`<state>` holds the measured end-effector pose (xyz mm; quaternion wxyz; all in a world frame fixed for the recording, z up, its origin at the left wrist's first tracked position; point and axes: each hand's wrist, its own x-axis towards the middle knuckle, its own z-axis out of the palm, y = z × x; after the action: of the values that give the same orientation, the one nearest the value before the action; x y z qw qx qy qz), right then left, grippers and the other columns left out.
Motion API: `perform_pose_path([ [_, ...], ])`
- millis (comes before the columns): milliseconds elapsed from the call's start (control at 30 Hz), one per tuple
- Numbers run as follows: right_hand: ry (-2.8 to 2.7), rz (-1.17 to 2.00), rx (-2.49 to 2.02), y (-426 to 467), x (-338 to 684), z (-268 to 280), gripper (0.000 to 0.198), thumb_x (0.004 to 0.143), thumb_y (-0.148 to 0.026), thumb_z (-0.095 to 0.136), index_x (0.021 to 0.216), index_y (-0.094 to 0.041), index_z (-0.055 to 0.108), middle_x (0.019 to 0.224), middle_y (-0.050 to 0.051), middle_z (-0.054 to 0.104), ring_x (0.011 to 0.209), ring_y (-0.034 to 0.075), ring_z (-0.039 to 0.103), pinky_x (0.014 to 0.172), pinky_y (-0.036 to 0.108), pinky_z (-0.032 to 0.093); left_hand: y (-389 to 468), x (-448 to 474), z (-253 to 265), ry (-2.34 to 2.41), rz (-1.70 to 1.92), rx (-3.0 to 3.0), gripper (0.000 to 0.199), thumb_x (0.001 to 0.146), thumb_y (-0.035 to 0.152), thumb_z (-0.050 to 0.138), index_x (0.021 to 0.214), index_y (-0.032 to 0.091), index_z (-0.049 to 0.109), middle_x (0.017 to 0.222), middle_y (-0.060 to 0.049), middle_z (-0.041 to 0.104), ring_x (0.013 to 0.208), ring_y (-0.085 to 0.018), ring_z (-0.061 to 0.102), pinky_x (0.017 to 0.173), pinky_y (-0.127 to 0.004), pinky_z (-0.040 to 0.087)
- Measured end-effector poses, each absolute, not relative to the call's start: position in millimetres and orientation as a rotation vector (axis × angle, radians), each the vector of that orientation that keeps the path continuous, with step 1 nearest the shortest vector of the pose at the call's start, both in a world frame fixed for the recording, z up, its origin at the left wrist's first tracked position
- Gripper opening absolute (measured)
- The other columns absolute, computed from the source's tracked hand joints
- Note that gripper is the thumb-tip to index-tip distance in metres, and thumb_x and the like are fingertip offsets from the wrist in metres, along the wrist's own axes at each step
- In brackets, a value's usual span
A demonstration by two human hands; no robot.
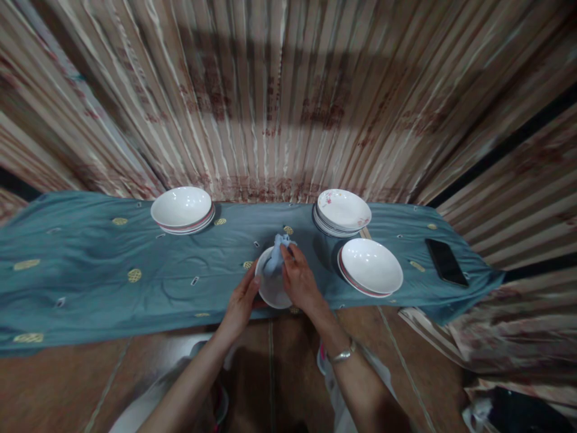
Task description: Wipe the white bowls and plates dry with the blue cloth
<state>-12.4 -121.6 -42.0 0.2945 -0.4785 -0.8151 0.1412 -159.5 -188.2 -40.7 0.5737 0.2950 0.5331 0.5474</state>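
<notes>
Nearest the viewer, the left hand [242, 302] cups the left rim of a white bowl [271, 287] held tilted just above the near edge of the blue cloth [90, 270], its grip closed on that rim; the right hand [300, 281], a metal watch [341, 353] at its wrist, pinches a small blue rag [276, 252] bunched against the bowl's upper rim, its grip clenched on the rag; the step in hand looks like wiping the bowl, and it goes best, I judge, if the left hand turns the bowl slowly while the rag is pressed flat rather than bunched, so the whole inner face and rim get covered; the bowl should stay over the cloth, since a slip here would drop it toward the floor [279, 361]; just to the right sits a stack of white bowls with red edges [370, 266], and beyond it, nearer the curtain [288, 90], a stack of flowered plates [343, 210]; far left stands another bowl stack [182, 208]; a dark phone [445, 262] lies at the right end of the cloth, well apart from the hands.
</notes>
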Motion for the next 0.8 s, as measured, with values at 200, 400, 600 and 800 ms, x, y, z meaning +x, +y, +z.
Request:
perform_pose_path([
  [200,-2.234,0.293,-1.432,-122.3,-2.5,-42.1,0.048,0.087,-0.005,0.037,0.133,-0.007,0.05,0.134,0.023,0.05,0.128,0.028,0.046,0.106,0.046,0.041,-186.9,-160.7,-43.7,1.245,1.298,0.631,0.068,0.072,0.053,0.07,0.133,0.03,0.055,0.147,-0.005,0.046,0.124,-0.034,0.051,0.072,-0.035,0.06],
  [400,-2.145,0.476,-1.421,-117.5,1.7,-42.9,0.044,0.09,-0.013,0.039,0.132,-0.007,0.051,0.136,0.021,0.05,0.129,0.027,0.046,0.11,0.043,0.037,-186.9,-160.5,-41.8,1.273,1.295,0.632,0.069,0.069,0.054,0.072,0.132,0.03,0.056,0.145,-0.007,0.048,0.118,-0.034,0.056,0.073,-0.036,0.06],
  [600,-1.985,0.819,-1.142,-120.8,-11.5,-40.5,0.045,0.093,-0.025,0.041,0.136,-0.014,0.049,0.149,0.015,0.036,0.139,0.023,0.034,0.115,0.041,0.028,-187.0,-161.3,-42.3,1.266,1.294,0.64,0.064,0.071,0.05,0.072,0.13,0.032,0.058,0.144,-0.004,0.049,0.121,-0.034,0.054,0.074,-0.036,0.06],
  [800,-1.863,1.205,-0.759,-129.7,-22.8,-33.4,0.034,0.094,-0.035,0.046,0.122,-0.025,0.062,0.139,0.006,0.048,0.134,0.018,0.04,0.115,0.035,0.027,-187.3,-160.5,-42.3,1.257,1.329,0.541,0.072,0.069,0.049,0.073,0.133,0.024,0.055,0.144,-0.009,0.049,0.124,-0.035,0.05,0.072,-0.036,0.059],
])
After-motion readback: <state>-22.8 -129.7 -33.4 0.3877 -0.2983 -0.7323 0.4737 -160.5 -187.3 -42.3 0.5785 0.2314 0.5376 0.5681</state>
